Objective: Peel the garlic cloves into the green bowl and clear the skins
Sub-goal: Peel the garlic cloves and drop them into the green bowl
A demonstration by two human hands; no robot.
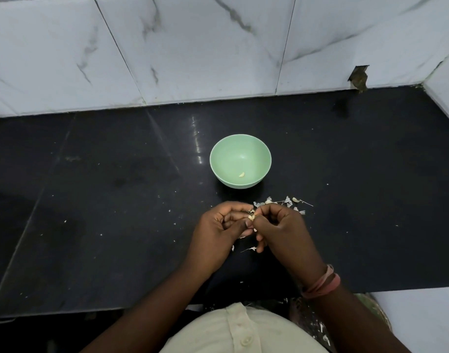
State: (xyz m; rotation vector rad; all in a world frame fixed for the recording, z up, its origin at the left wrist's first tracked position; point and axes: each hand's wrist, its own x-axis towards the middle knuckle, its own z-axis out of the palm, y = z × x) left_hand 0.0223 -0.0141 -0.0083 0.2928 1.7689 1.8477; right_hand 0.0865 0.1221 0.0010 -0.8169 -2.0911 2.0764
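While your left hand (219,226) and right hand (277,225) are meeting over the black table (103,200), both are pinching one garlic clove (251,217) with curled fingertips; the green bowl (219,159) beyond is holding one peeled clove (241,174), skins (282,202) scattered nearby.

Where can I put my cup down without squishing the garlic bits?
Left of the green bowl the black counter is bare but for tiny flecks, as is the strip between bowl and tiled wall. It is crowded right in front of the bowl, where the garlic skins lie beside the left hand and right hand.
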